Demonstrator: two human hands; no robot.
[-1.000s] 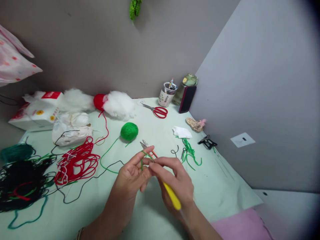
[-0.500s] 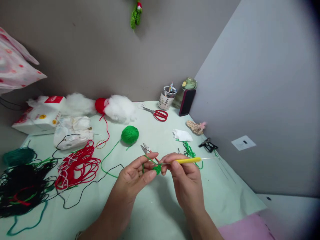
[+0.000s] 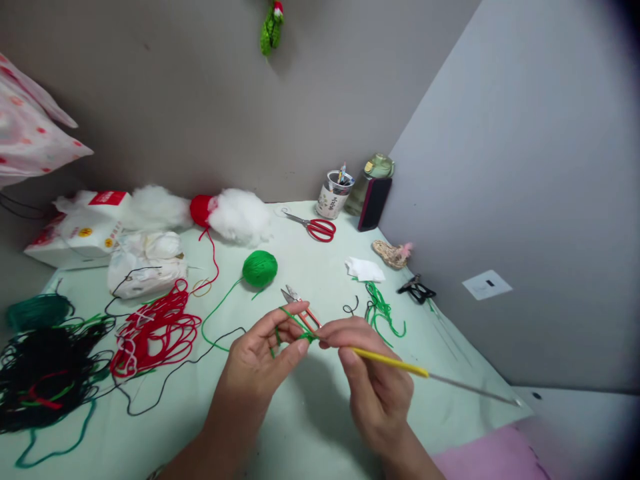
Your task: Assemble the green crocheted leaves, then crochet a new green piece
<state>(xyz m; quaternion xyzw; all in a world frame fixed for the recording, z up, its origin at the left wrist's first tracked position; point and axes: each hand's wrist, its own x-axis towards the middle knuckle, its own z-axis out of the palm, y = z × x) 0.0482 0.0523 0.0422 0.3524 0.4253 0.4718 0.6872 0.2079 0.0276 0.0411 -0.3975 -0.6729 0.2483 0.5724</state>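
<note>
My left hand [image 3: 267,350] pinches a small piece of green crochet [image 3: 307,337] between thumb and fingers, with green yarn running over its raised index finger. Touching the right side of that piece, my right hand [image 3: 373,373] grips a crochet hook [image 3: 395,361] by its yellow handle. The hook's metal shaft points down to the right; its other tip is hidden at the fingers. Behind the hands lie small orange-handled snips [image 3: 309,316], partly covered. The green yarn ball [image 3: 260,269] rests further back, its strand trailing toward my left hand.
Red yarn [image 3: 157,333] and a black tangle [image 3: 47,373] lie at left. White stuffing [image 3: 240,217] sits behind. Red-handled scissors [image 3: 320,229], a pen holder [image 3: 334,195], a phone [image 3: 375,205] and a bottle stand or lie at the back. Green scraps [image 3: 380,303] are at right.
The hook has tilted, its free shaft end swinging down and toward the right. My right hand has turned and lowered slightly; my left hand has shifted a little left with the green piece.
</note>
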